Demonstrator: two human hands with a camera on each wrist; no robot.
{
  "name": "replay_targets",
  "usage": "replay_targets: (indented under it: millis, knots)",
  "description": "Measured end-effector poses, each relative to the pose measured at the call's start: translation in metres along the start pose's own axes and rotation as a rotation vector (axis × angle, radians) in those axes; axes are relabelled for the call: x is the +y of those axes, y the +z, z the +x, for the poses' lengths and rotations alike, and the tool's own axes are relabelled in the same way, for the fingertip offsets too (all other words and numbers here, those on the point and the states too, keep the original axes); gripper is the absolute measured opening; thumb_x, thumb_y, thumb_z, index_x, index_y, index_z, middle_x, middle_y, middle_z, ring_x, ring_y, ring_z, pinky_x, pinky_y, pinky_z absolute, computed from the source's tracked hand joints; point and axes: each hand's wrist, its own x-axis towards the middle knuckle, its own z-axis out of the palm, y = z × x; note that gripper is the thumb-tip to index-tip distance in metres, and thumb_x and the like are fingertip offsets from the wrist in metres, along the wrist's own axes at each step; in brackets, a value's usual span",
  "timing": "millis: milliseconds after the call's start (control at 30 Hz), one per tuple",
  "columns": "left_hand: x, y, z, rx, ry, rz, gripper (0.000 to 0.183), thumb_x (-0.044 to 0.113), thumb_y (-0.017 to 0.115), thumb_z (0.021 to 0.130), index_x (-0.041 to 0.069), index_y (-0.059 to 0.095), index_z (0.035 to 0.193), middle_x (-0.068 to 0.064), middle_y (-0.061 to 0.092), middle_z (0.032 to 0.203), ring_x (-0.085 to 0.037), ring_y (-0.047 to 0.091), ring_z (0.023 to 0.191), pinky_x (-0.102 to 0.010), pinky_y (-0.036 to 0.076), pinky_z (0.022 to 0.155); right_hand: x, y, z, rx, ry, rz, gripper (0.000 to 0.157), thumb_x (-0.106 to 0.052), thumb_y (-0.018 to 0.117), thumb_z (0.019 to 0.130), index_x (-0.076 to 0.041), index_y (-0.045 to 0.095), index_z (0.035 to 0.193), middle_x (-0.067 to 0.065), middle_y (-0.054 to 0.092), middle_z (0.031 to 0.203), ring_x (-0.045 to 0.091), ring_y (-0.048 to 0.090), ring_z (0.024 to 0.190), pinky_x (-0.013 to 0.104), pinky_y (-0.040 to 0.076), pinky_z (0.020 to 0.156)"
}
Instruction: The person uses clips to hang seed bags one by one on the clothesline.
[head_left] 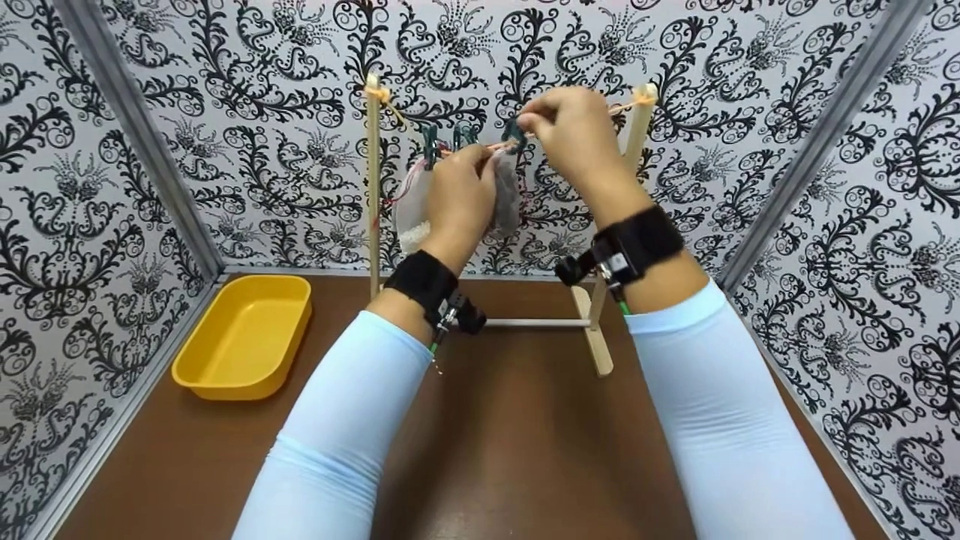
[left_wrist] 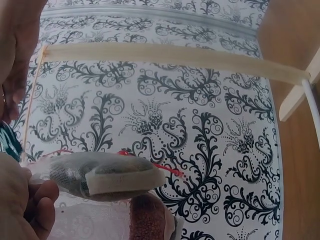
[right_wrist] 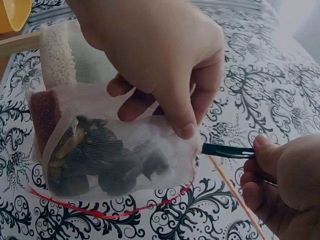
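Note:
Side by side on an orange string hang several white mesh bags. My left hand pinches the top edge of the nearest mesh bag, which has dark, lumpy pieces inside and a red drawstring. At that corner, my right hand pinches the outer end of a dark green clothespin, its tip right at the bag and string. Behind it, one mesh bag has reddish-brown contents and another has white grains. More green clothespins stand on the string to the left.
Two upright wooden posts bear the string, and a white rod joins them low down. A yellow tray stands on the brown table at the left. Patterned walls enclose the back and sides.

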Motion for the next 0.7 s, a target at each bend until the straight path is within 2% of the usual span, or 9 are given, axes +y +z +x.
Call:
replay_targets:
  millis: [200, 300, 467, 600, 700]
  knots:
    - [0.002, 0.002, -0.001, 0.011, 0.015, 0.009, 0.022, 0.031, 0.072, 0.113, 0.017, 0.084, 0.125, -0.004, 0.086, 0.128, -0.021, 0.083, 0.112, -0.032, 0.067, 0.097, -0.005, 0.009, 0.007, -0.112, 0.059, -0.066, 0.019, -0.024, 0.071, 0.112, -0.014, 0.083, 0.123, 0.003, 0.083, 0.127, 0.014, 0.074, 0.103, 0.02, 0.065, 0.087]
    - [0.001, 0.004, -0.002, 0.011, 0.035, 0.024, 0.022, 0.032, 0.073, 0.113, 0.019, 0.085, 0.125, -0.004, 0.087, 0.126, -0.022, 0.082, 0.112, -0.033, 0.067, 0.098, -0.003, 0.009, 0.005, -0.161, 0.077, -0.116, 0.027, -0.027, 0.071, 0.112, -0.016, 0.079, 0.136, 0.002, 0.081, 0.13, 0.015, 0.073, 0.103, 0.022, 0.065, 0.086]
    - [-0.004, 0.004, -0.005, 0.007, 0.045, 0.074, 0.022, 0.032, 0.073, 0.112, 0.018, 0.084, 0.126, -0.005, 0.087, 0.122, -0.025, 0.082, 0.11, -0.039, 0.067, 0.097, 0.0, 0.008, -0.001, -0.25, 0.066, -0.15, 0.053, -0.035, 0.072, 0.112, -0.019, 0.063, 0.161, 0.003, 0.076, 0.132, 0.017, 0.071, 0.105, 0.025, 0.065, 0.087]
    - [-0.007, -0.001, -0.014, -0.014, 0.062, 0.072, 0.023, 0.031, 0.075, 0.111, 0.016, 0.084, 0.125, -0.006, 0.086, 0.121, -0.027, 0.081, 0.107, -0.041, 0.067, 0.095, 0.006, 0.007, -0.014, -0.216, 0.018, -0.082, 0.058, -0.037, 0.076, 0.109, -0.017, 0.061, 0.162, 0.004, 0.077, 0.127, 0.016, 0.072, 0.106, 0.025, 0.065, 0.091]
    - [-0.015, -0.006, -0.029, 0.006, 0.14, 0.008, 0.02, 0.026, 0.077, 0.109, 0.011, 0.083, 0.121, -0.009, 0.084, 0.12, -0.028, 0.08, 0.103, -0.04, 0.067, 0.093, 0.015, 0.009, -0.029, -0.146, -0.018, -0.007, 0.052, -0.037, 0.075, 0.11, -0.015, 0.066, 0.157, 0.006, 0.078, 0.124, 0.018, 0.072, 0.106, 0.028, 0.064, 0.093]
